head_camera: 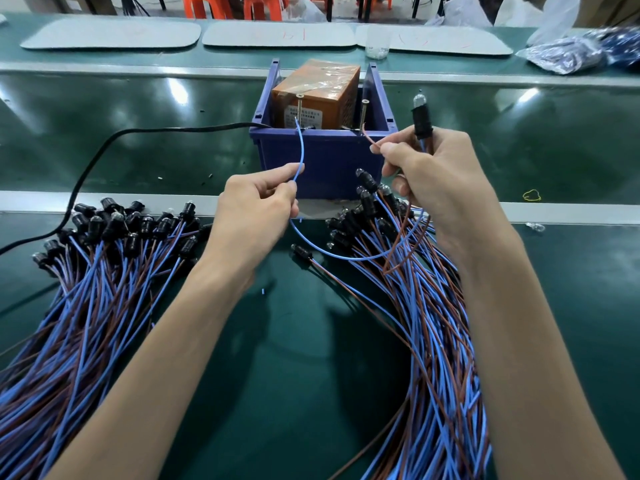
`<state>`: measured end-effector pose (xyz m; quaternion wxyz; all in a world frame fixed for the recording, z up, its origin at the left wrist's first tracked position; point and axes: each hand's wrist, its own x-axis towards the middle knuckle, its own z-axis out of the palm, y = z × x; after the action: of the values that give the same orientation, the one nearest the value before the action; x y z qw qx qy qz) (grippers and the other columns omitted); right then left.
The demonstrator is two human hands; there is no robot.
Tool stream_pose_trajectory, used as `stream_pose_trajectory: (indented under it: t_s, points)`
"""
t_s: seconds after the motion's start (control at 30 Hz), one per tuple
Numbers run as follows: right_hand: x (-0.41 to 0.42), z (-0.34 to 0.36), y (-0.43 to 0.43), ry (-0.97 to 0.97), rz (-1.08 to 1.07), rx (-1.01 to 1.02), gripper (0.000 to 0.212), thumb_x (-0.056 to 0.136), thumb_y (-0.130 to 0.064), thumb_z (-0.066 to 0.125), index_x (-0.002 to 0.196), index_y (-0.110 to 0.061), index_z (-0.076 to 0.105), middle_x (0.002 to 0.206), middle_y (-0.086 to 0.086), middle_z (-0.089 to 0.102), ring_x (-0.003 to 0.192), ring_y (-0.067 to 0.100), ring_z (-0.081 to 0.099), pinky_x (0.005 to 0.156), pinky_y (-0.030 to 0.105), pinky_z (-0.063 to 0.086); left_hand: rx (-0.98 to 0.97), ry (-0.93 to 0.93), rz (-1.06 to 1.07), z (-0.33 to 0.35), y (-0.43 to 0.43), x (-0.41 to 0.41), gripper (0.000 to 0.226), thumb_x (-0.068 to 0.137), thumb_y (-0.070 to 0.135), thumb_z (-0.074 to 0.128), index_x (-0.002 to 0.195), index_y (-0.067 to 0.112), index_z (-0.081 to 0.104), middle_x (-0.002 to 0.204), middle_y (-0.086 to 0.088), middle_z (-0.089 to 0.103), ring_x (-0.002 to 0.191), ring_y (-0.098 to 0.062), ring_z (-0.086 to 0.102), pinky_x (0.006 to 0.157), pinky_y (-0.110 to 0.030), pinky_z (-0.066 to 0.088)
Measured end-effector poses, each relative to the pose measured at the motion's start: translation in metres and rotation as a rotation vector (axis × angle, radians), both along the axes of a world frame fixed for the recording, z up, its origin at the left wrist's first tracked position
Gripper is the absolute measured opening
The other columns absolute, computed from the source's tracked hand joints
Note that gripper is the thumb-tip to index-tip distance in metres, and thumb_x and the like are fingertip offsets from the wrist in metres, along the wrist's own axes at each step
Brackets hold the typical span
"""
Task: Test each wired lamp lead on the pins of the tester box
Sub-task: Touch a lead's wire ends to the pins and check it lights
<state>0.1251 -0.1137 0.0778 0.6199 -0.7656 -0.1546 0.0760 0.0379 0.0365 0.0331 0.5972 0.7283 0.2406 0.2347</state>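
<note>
**Inspector:** Where is the lead under test?

**Recorder:** It is held in both hands, just in front of the blue bin (pixel 322 157). The right hand (pixel 433 174) grips the black lamp holder (pixel 421 116) upright, and the clear bulb (pixel 418 98) stands above the fist. The thumb and forefinger of that hand also pinch the brown wire (pixel 370 140) near its free end.

**Inspector:** And the left hand?

**Recorder:** The left hand (pixel 258 206) pinches the blue wire (pixel 300 147) between thumb and forefinger, with the other fingers curled. From the pinch the wire arcs up to the left screw pin (pixel 299 105), and its tip lies against the shank. Below the hands the same wire sags in a loop across to the right.

**Inspector:** Where does the brown wire end?

**Recorder:** Its tip sits at the foot of the right screw pin (pixel 364 112). Contact cannot be confirmed.

**Inspector:** What is the condition of the tester box?

**Recorder:** The orange tester box (pixel 318 91) is wrapped in clear tape and has a printed label on its near face. It stands inside the bin with both screw pins upright before it. A black cable (pixel 104 147) enters the bin from the left.

**Inspector:** Is the bulb lit?

**Recorder:** That cannot be told.

**Inspector:** What stock is on the green bench (pixel 311 341)?

**Recorder:** There are two heaps of leads, the left pile (pixel 86 289) and the right pile (pixel 433 306). In both, the black holders point toward the bin and the blue and brown wires trail toward the person.
</note>
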Motion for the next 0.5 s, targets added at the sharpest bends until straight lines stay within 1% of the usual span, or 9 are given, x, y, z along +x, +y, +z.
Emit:
stream_pose_trajectory:
  t_s: [0.1, 0.2, 0.3, 0.5]
  points:
    - [0.0004, 0.0001, 0.0005, -0.009, 0.007, 0.005, 0.019, 0.089, -0.011, 0.058, 0.074, -0.02, 0.067, 0.053, -0.009, 0.057, 0.042, 0.003, 0.045, 0.045, 0.013, 0.037, 0.03, 0.006, -0.006, 0.0001, -0.001, 0.0004, 0.029, 0.094, 0.011, 0.052, 0.109, 0.028, 0.07, 0.047, 0.013, 0.052, 0.051, -0.006, 0.04, 0.048, -0.013, 0.033]
    - [0.0006, -0.0009, 0.0005, -0.017, 0.016, 0.004, 0.021, 0.089, -0.014, 0.059, 0.072, -0.025, 0.066, 0.054, -0.009, 0.058, 0.044, 0.003, 0.046, 0.048, 0.015, 0.038, 0.054, 0.011, -0.009, -0.0001, -0.0017, 0.0006, 0.03, 0.094, 0.01, 0.051, 0.114, 0.025, 0.069, 0.046, 0.012, 0.05, 0.044, -0.005, 0.033, 0.044, -0.013, 0.03]
    - [0.0011, -0.0015, -0.0004, -0.025, 0.02, -0.007, 0.02, 0.088, -0.016, 0.06, 0.073, -0.026, 0.066, 0.054, -0.009, 0.06, 0.046, 0.003, 0.048, 0.05, 0.016, 0.039, 0.05, 0.017, -0.009, -0.0003, -0.0014, 0.0005, 0.031, 0.095, 0.01, 0.051, 0.115, 0.025, 0.068, 0.046, 0.013, 0.05, 0.043, -0.005, 0.032, 0.044, -0.013, 0.03]
    - [0.0022, -0.0032, -0.0009, -0.031, 0.021, -0.022, 0.022, 0.088, -0.015, 0.06, 0.07, -0.027, 0.066, 0.055, -0.009, 0.06, 0.046, 0.002, 0.049, 0.047, 0.014, 0.039, 0.039, 0.021, -0.006, -0.0021, -0.0013, 0.0004, 0.03, 0.095, 0.011, 0.051, 0.117, 0.024, 0.068, 0.046, 0.013, 0.051, 0.043, -0.004, 0.034, 0.045, -0.012, 0.031]
